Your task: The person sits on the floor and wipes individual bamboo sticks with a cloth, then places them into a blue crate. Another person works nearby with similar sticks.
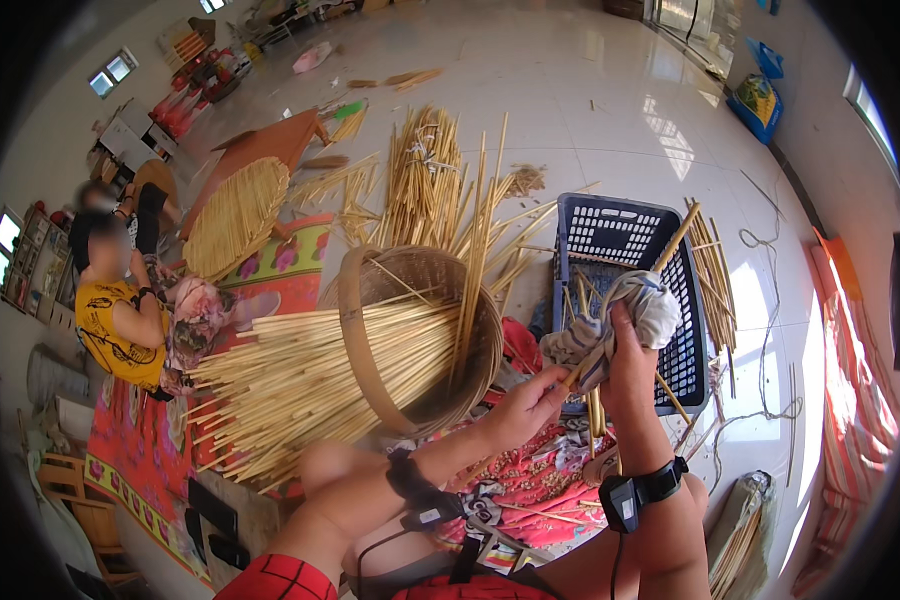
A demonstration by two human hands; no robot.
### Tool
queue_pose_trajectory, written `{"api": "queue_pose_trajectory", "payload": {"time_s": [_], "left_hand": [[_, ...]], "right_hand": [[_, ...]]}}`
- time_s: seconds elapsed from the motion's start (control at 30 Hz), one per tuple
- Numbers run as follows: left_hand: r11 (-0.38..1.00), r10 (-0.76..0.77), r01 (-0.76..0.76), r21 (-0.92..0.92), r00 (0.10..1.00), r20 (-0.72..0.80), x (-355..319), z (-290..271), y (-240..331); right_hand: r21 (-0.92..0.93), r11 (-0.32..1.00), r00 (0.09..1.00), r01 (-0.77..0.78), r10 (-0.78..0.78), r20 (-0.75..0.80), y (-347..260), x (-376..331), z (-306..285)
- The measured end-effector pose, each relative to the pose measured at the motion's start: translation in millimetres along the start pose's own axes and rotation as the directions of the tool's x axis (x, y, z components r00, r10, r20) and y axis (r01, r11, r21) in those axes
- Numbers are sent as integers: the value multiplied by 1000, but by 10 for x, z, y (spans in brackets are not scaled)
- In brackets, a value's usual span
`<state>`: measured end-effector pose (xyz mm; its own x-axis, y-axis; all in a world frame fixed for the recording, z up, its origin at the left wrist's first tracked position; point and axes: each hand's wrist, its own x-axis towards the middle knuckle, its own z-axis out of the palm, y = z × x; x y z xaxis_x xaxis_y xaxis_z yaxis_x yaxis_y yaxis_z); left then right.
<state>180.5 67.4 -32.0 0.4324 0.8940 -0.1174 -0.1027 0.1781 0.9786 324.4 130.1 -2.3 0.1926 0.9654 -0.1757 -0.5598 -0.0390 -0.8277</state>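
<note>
My right hand (pixel 630 365) is closed round a crumpled grey-white cloth (pixel 650 305), which is wrapped about a yellowish reed stalk (pixel 675 240). The stalk slants out of the cloth toward the upper right. At its lower end, beside the cloth, my left hand (pixel 525 408) pinches the stalk between thumb and fingers. Both hands are over the near left part of a dark blue plastic crate (pixel 695 345), which has more stalks inside. Just left of my hands, a woven basket (pixel 482 345) with a hoop handle lies tilted, full of long pale stalks (pixel 300 370).
A tied bundle of stalks (pixel 425 175) stands behind the basket, with loose ones around it. More stalks (pixel 712 275) lie right of the crate, near a thin cord (pixel 770 290). A person in a yellow top (pixel 120 335) sits at left by a round woven mat (pixel 238 215).
</note>
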Motion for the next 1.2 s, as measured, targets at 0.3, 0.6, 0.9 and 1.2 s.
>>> {"api": "queue_pose_trajectory", "payload": {"time_s": [0.3, 0.6, 0.9, 1.2], "left_hand": [[883, 106, -73, 463, 993, -47, -115, -64, -136], [583, 530, -246, 775, 837, -133, -125, -18, -60], [686, 521, -273, 675, 831, -194, 36, -76, -70], [683, 32, -52, 728, 999, 42, -227, -427, -9]], "right_hand": [[23, 998, 992, 59, -56, -109, -272, 377, -278], [21, 985, 967, 172, -165, -193, -377, 357, -251], [-181, 983, 1000, 0, 2, 11, 288, -39, 48], [92, 989, 980, 119, -102, -172, -580, 627, -557]]}}
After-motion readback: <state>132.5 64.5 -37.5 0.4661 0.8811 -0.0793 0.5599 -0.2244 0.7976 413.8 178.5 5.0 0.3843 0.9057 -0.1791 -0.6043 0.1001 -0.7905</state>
